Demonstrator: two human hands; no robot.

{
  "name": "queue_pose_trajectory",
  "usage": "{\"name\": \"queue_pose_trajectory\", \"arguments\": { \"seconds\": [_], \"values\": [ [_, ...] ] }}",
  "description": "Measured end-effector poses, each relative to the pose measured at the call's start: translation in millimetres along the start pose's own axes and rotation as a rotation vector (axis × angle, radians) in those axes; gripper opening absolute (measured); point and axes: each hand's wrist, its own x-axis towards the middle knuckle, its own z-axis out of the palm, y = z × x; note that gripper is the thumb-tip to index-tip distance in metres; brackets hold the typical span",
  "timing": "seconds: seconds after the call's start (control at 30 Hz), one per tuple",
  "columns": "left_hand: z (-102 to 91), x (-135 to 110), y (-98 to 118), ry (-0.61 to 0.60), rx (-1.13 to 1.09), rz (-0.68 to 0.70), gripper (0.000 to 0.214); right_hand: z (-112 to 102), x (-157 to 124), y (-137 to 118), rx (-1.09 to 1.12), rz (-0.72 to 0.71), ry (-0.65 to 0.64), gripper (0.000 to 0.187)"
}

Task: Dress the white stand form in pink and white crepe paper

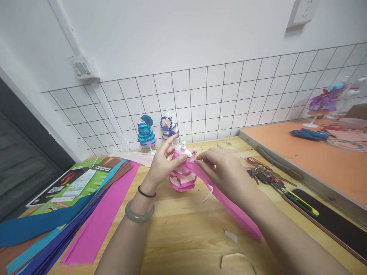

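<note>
In the middle of the table stands a small dress form (183, 179) with a white knob on top, wrapped in tiers of pink and white paper. My left hand (166, 160) is closed around its upper left side, thumb pressed on the front and index finger raised. A long pink crepe paper strip (226, 202) runs from the form's upper front down to the right, under my right forearm. My right hand (218, 164) pinches the strip's upper edge between thumb and fingers, close against the form.
Coloured paper strips (100, 214) and a green printed sheet (86, 179) lie left. Behind stand a teal dress form (146, 133) and a blue-white one (169, 126). Right are a tape roll (224, 145), keys (260, 173), scissors (298, 200), a phone (329, 221) and an orange table (275, 143).
</note>
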Motion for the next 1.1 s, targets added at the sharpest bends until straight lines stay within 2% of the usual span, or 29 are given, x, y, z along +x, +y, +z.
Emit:
{"name": "queue_pose_trajectory", "arguments": {
  "seconds": [0.3, 0.7, 0.87, 1.0, 1.1],
  "values": [
    [-3.9, 1, -5, -0.047, -0.083, -0.012, 0.082, 5, 2, 1, -0.036, -0.003, 0.004, 0.019],
    [-5.2, 1, -7, -0.079, -0.138, -0.034, 0.085, 9, 4, 7, 0.113, 0.025, -0.022, 0.016],
    [-6.9, 1, -9, -0.103, -0.158, -0.031, 0.084, 10, 4, 9, 0.159, -0.011, -0.036, 0.017],
    [-7.8, 1, -10, -0.138, -0.173, -0.064, 0.08, 11, 4, 9, 0.152, -0.033, -0.019, 0.017],
    [-8.0, 1, -11, -0.17, -0.183, -0.092, 0.068, 11, 3, 8, 0.149, -0.036, -0.013, 0.017]
  ]
}}
